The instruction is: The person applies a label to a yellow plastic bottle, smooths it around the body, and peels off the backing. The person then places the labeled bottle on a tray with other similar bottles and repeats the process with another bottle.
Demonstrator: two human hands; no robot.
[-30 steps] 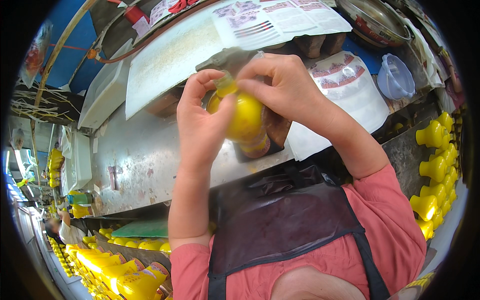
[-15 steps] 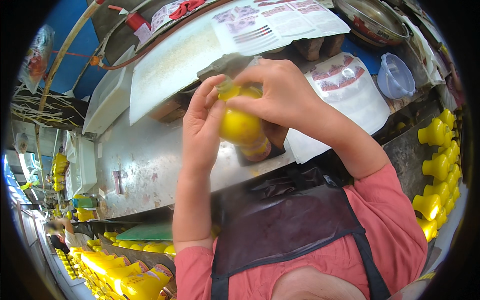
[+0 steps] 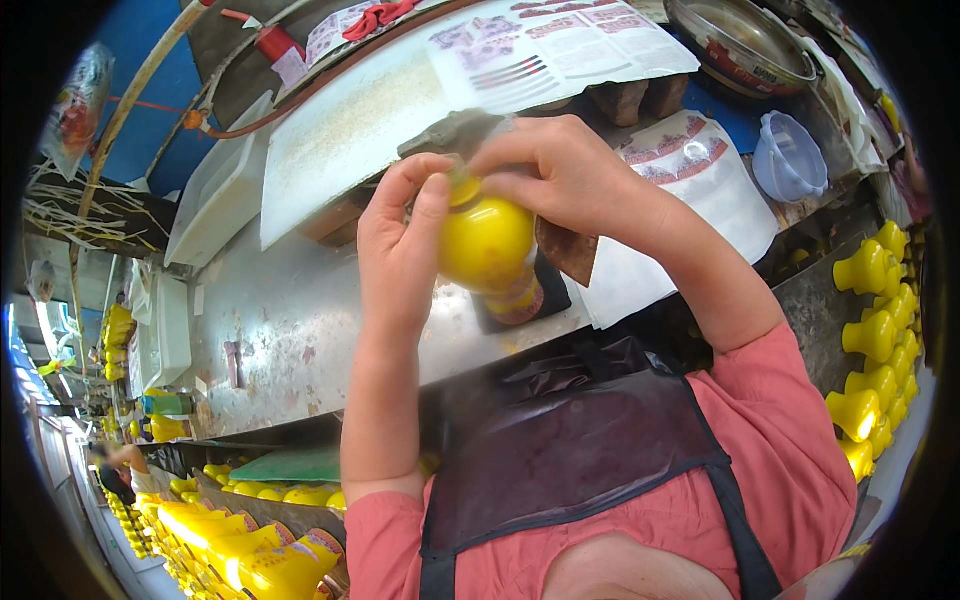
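A glossy yellow vase (image 3: 485, 240) with a round body and a patterned foot leans over a dark pad on the metal bench, its narrow neck away from me. My left hand (image 3: 400, 215) is closed around the neck, thumb and fingers near the mouth. At the far right side of the neck, the bent fingers of my right hand (image 3: 545, 170) come close to the left fingertips; the motion blurs them. Below the right palm sticks out a flat brown pointed piece (image 3: 567, 250), like a scraper, apparently held in that hand. A grey cloth-like thing (image 3: 455, 130) lies behind the fingertips.
A white board (image 3: 340, 150) with printed decal sheets (image 3: 560, 50) lies beyond my hands. To the right are more decal sheets (image 3: 690, 180), a pale blue bucket (image 3: 790, 155) and a metal basin (image 3: 745, 40). Rows of yellow vases (image 3: 870, 335) line both sides. A person (image 3: 120, 470) is far left.
The right hand has shifted slightly right and its thumb has drawn back from the vase's front, uncovering more of the body. The brown piece has moved up and right with it.
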